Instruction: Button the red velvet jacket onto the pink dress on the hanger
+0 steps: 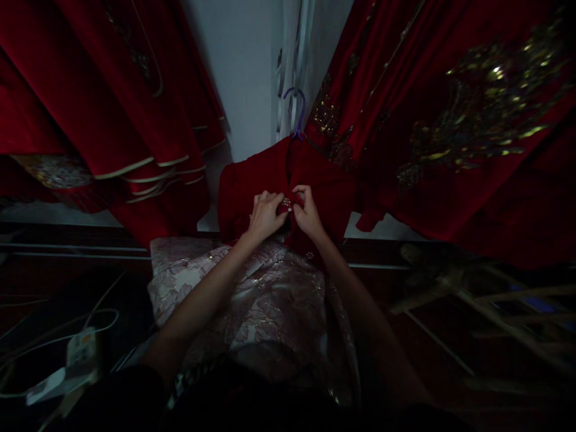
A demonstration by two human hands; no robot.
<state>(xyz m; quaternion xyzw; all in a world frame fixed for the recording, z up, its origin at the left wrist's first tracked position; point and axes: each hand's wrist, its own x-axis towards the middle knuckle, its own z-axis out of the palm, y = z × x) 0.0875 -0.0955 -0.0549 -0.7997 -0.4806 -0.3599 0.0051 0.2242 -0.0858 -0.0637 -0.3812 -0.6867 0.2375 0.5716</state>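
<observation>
A red garment (256, 174) with small shiny trims lies on a purple hanger (297, 111), its front opening running down the middle. At that opening, my left hand (267, 215) pinches the left front edge. My right hand (308, 211) grips the facing edge with thumb and bent forefinger. A small shiny button (287, 203) sits between the fingertips of both hands. Fine detail there is dim and partly hidden by the fingers. Under my forearms spreads a pale floral brocade cloth (270, 300) with glinting threads.
Red garments with pale piping (153, 162) hang at the left. On the right hangs a red garment with gold sequins (486, 108). A power strip with cables (82, 354) lies lower left; wooden slats (486, 306) stand lower right. A pale wall (249, 66) is behind.
</observation>
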